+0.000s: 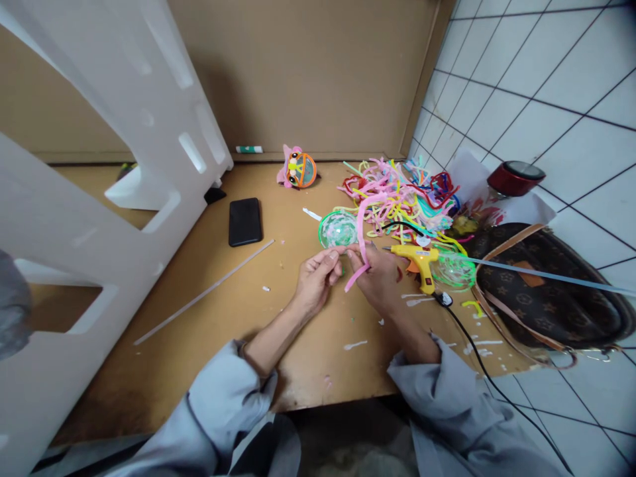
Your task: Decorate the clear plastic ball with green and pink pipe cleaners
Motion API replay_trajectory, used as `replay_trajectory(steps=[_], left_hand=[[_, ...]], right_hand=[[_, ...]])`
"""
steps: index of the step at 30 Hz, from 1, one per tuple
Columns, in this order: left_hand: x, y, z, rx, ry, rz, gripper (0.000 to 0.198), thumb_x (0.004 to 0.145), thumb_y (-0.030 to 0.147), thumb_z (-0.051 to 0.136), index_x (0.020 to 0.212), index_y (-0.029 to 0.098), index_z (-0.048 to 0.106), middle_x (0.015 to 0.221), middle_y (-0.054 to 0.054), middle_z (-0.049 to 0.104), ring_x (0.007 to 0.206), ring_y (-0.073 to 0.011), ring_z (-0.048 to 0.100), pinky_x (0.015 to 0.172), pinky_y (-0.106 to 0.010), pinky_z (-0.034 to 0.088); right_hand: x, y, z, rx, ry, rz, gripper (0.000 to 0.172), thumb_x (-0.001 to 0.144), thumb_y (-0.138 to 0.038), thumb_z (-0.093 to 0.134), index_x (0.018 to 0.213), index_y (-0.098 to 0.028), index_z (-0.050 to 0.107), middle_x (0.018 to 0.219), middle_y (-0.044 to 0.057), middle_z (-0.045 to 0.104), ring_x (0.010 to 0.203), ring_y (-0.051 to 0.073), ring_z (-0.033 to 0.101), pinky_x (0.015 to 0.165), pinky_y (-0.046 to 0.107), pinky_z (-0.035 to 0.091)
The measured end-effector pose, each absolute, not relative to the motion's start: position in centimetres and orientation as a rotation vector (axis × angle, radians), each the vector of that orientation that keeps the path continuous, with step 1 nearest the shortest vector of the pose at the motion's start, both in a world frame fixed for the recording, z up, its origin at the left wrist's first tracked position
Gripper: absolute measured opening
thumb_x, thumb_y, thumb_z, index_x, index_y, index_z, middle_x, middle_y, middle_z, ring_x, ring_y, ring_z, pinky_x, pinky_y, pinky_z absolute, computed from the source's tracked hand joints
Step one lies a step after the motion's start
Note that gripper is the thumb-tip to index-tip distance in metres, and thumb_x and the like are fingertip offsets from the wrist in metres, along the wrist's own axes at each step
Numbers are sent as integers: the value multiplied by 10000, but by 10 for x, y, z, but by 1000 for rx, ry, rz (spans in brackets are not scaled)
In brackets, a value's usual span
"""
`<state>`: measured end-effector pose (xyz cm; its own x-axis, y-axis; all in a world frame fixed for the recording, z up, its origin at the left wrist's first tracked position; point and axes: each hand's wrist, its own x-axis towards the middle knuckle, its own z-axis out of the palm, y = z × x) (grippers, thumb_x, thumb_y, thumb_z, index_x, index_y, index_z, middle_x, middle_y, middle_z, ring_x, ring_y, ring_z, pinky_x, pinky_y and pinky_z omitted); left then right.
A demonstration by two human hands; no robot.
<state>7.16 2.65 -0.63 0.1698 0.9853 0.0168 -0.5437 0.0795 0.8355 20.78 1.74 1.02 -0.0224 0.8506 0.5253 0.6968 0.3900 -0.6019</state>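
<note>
A fuzzy pink pipe cleaner [365, 228] curves up out of my right hand [376, 277], one end arching over the table and the other hanging below the fingers. The fingers of that hand are closed on it. My left hand [318, 279] is pinched shut, its fingertips meeting those of the right; what lies between them is too small to make out. Just beyond the hands is a round coil with a bright green rim [338, 228]. Right of my right hand lies a yellow hot glue gun [420, 262] with a translucent glue stick [536, 271] sticking out of its back.
A tangled heap of coloured pipe cleaners [392, 195] fills the back right. Beside it are a second green coil [454, 270], a brown handbag [546, 285] and a red-lidded jar [514, 179]. Leftward lie a black phone [245, 222], a loose glue stick [203, 293] and a pipe-cleaner figure [298, 167].
</note>
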Motion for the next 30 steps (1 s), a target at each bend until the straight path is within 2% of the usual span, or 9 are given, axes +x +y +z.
replay_trajectory(steps=[7,14,17,21,25,30], left_hand=[[71,24,-12,1078,777,1332,455,745,566,784,922,147,789,538,38,567,475,-56,409,491,-212,301],[66,23,-8,1193,811,1364,447,759,591,764,895,167,801,546,22,582,486,-76,443,496,-219,344],[64,16,-4,1341,776,1333,419,790,585,740,849,174,802,568,-4,623,526,-102,512,538,-235,407],[65,10,-2,1470,679,1247,408,840,565,697,836,167,786,643,-42,678,555,-118,551,563,-249,455],[66,19,-3,1264,788,1537,373,759,529,795,847,175,718,666,0,647,565,-97,537,574,-222,451],[63,27,-2,1165,777,1594,472,702,545,834,987,188,712,843,-29,713,671,-113,607,629,-226,482]], right_hand=[[209,17,11,-1399,-1796,95,225,907,-280,502,750,-201,642,638,57,649,576,171,546,605,295,370],[208,16,16,-1300,-1606,500,170,828,-325,556,684,-238,575,511,-26,486,506,144,441,537,276,354],[207,19,18,-1281,-1453,673,211,790,-395,584,652,-242,537,484,-52,408,474,126,371,501,270,322],[207,19,23,-1281,-1384,720,218,786,-414,557,664,-240,507,535,-50,406,499,118,353,510,267,305],[206,14,27,-1304,-1625,603,211,798,-334,517,637,-243,415,570,-35,382,546,130,345,542,279,258],[203,15,24,-1252,-1897,804,296,792,-312,501,593,-242,295,546,-48,294,525,111,279,526,271,186]])
